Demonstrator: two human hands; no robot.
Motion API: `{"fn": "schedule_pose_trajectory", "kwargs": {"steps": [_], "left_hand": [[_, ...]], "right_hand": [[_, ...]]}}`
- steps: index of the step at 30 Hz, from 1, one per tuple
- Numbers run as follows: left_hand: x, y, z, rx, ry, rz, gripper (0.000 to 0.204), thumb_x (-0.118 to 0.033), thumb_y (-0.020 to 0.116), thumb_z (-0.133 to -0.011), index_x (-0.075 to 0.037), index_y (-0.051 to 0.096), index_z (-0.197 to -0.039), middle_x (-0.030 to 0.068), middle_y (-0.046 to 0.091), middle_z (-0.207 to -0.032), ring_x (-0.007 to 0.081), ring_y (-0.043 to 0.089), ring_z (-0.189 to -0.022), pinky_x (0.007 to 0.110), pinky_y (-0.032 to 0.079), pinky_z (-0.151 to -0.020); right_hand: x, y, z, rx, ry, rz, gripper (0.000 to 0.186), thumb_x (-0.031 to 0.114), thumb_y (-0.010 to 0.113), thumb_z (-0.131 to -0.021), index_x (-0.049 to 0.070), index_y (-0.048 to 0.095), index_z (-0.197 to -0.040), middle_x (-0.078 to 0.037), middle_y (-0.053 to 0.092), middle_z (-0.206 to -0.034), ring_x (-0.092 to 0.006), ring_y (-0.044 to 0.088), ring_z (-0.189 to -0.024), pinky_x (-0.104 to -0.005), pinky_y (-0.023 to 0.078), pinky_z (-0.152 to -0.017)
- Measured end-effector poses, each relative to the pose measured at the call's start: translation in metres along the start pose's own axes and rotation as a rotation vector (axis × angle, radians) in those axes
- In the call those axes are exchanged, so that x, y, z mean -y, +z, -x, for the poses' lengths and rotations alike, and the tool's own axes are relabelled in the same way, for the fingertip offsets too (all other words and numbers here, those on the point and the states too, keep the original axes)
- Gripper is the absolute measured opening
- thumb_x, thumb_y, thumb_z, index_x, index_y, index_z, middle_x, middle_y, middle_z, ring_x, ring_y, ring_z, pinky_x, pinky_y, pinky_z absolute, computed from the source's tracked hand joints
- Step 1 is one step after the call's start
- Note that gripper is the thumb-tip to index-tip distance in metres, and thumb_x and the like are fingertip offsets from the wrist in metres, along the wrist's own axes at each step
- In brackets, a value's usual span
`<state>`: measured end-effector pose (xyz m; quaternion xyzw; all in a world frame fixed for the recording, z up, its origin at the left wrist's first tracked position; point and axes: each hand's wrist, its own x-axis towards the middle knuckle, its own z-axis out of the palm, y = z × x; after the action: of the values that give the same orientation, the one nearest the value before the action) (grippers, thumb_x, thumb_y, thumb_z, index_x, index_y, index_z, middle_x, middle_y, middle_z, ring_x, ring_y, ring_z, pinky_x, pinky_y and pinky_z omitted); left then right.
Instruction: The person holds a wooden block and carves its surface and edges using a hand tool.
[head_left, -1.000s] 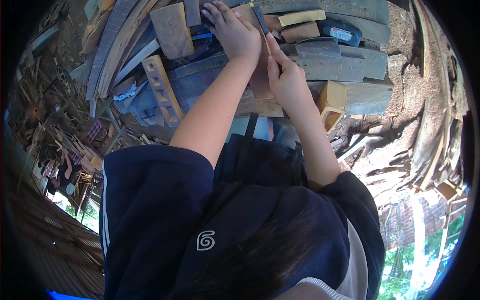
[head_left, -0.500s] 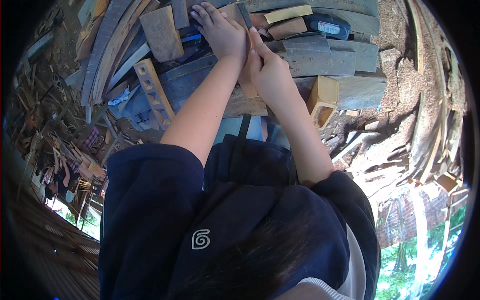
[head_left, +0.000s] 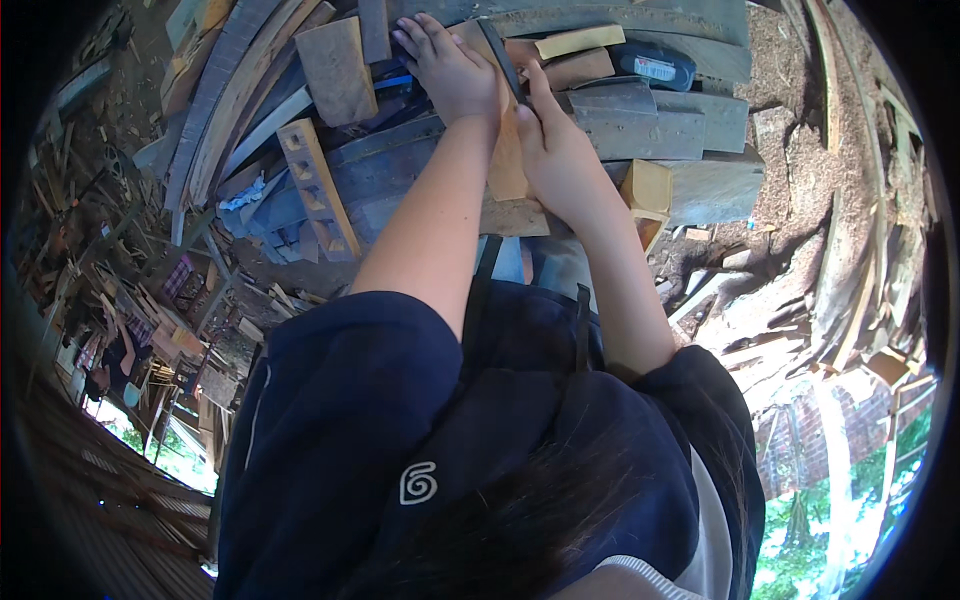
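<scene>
My left hand (head_left: 450, 75) lies with fingers spread over a brown board (head_left: 508, 175) at the upper middle. Along that board's right side runs a narrow dark bar (head_left: 495, 50). Just right of it is my right hand (head_left: 550, 145), index finger raised along the bar and thumb near its lower end; the fingers are closed around that end, which is partly hidden. A short pale block (head_left: 578, 40), a brown block (head_left: 580, 70) and a dark oblong object with a white label (head_left: 655, 70) sit to the right.
Around are stacked planks (head_left: 710, 190), a loose board (head_left: 335, 70), a notched wooden strip (head_left: 318, 190) and a yellowish hollow block (head_left: 645, 190). Wood scraps (head_left: 170, 300) litter the left, where another person (head_left: 115, 360) is visible. Sawdust and offcuts cover the right.
The dark bar now shows further down toward me. My right fingers have shifted slightly right of my left hand, which still rests on the board. The view has moved slightly.
</scene>
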<state>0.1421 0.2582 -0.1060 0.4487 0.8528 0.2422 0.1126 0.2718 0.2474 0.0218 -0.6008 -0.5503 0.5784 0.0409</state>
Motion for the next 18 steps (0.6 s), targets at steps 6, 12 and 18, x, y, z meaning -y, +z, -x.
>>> {"fn": "schedule_pose_trajectory", "kwargs": {"steps": [6,12,18], "left_hand": [[0.001,-0.009,-0.001,0.014,-0.046,0.015,0.054,-0.018,0.033,-0.103,0.008,0.029,-0.150,0.0313,0.022,-0.158,0.0450,0.015,-0.150,0.053,0.017,-0.121],[0.009,-0.004,-0.003,0.008,-0.018,-0.001,0.055,-0.017,0.032,-0.102,0.009,0.029,-0.150,0.0316,0.022,-0.158,0.0449,0.014,-0.150,0.053,0.015,-0.122],[0.008,-0.001,-0.001,0.010,-0.009,-0.007,0.055,-0.015,0.034,-0.101,0.010,0.030,-0.149,0.0328,0.023,-0.157,0.0464,0.016,-0.149,0.055,0.016,-0.122]], "right_hand": [[-0.017,0.017,0.006,-0.066,0.077,0.091,0.037,0.031,0.048,-0.103,-0.004,0.048,-0.116,-0.036,0.065,-0.095,-0.0538,0.064,-0.095,-0.0552,0.051,-0.079],[-0.018,0.013,0.000,-0.041,0.076,0.186,0.039,0.034,0.049,-0.102,-0.004,0.051,-0.105,-0.036,0.065,-0.086,-0.0547,0.064,-0.088,-0.0576,0.053,-0.076],[-0.020,0.025,-0.008,-0.079,0.064,0.295,0.039,0.035,0.047,-0.102,-0.003,0.051,-0.099,-0.035,0.065,-0.079,-0.0543,0.064,-0.082,-0.0592,0.054,-0.072]]}}
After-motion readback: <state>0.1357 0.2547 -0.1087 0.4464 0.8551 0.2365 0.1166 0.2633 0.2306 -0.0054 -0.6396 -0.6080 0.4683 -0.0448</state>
